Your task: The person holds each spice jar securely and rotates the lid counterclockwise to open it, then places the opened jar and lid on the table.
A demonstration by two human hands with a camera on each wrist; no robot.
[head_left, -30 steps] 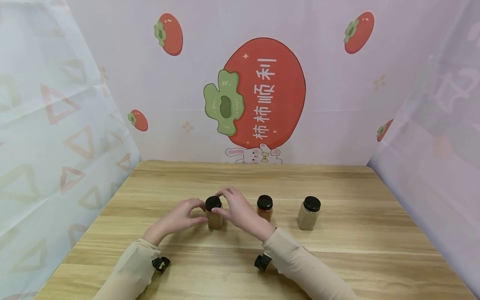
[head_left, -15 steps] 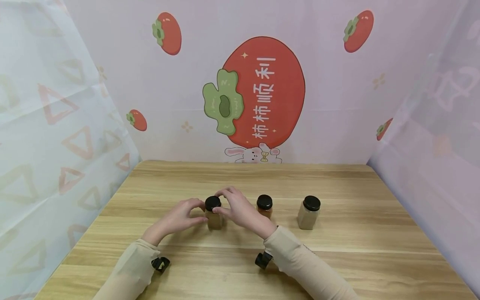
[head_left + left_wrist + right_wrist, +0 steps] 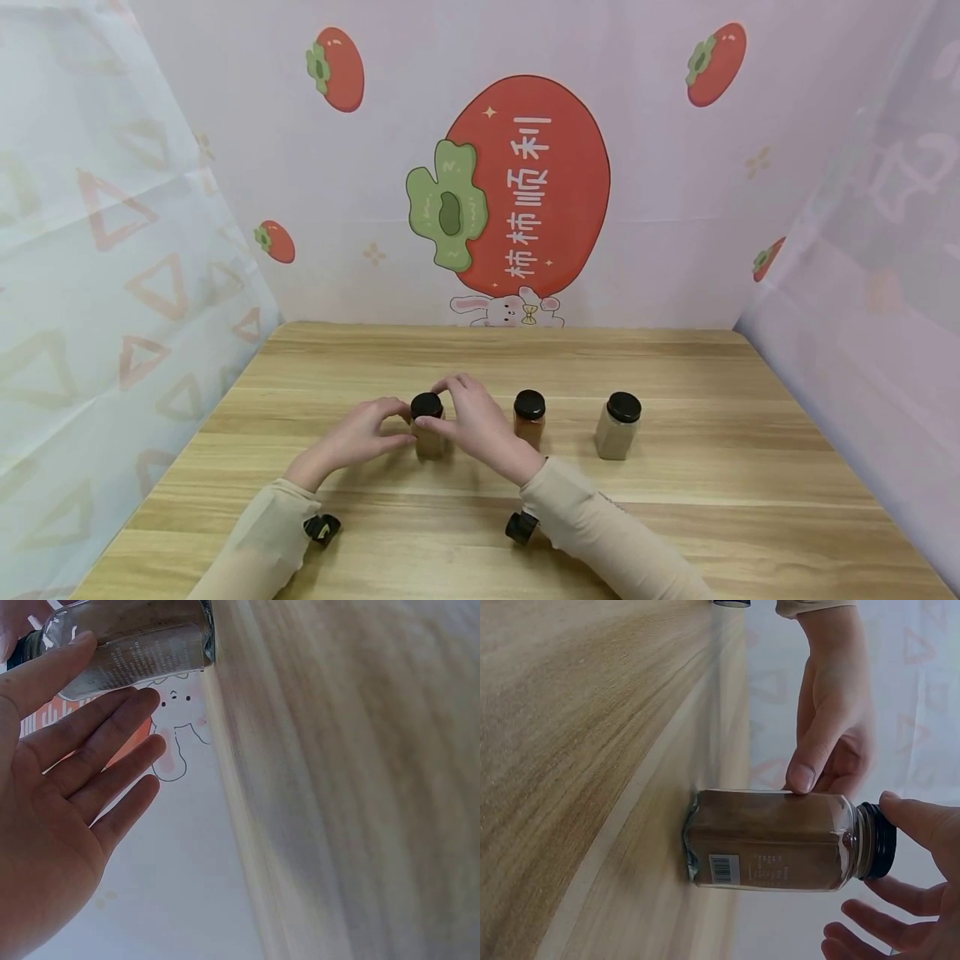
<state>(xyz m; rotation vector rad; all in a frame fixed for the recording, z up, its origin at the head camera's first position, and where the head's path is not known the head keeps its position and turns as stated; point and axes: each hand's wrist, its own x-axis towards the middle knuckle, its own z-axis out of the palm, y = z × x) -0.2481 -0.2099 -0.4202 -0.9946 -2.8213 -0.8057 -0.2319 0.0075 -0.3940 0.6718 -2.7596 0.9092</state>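
A glass spice jar [image 3: 431, 444] of brown powder stands upright on the wooden table, its black lid [image 3: 427, 403] in place. My left hand [image 3: 358, 433] steadies its left side, thumb on the near face; in the left wrist view the thumb lies along the jar [image 3: 142, 645] and the other fingers extend beside it. My right hand [image 3: 480, 423] pinches the lid from the right. The right wrist view shows thumb and index finger at opposite edges of the lid [image 3: 883, 841], the remaining fingers free of it.
To the right stand two more black-lidded jars, a reddish-brown one [image 3: 529, 425] partly behind the right hand and a pale beige one [image 3: 617, 433]. Printed cloth walls [image 3: 660, 250] border the wooden table [image 3: 420, 533] at the back and sides.
My right thumb has shifted a little left across the front of the lid, and the right wrist has dropped slightly. The left hand and the jars have kept their places.
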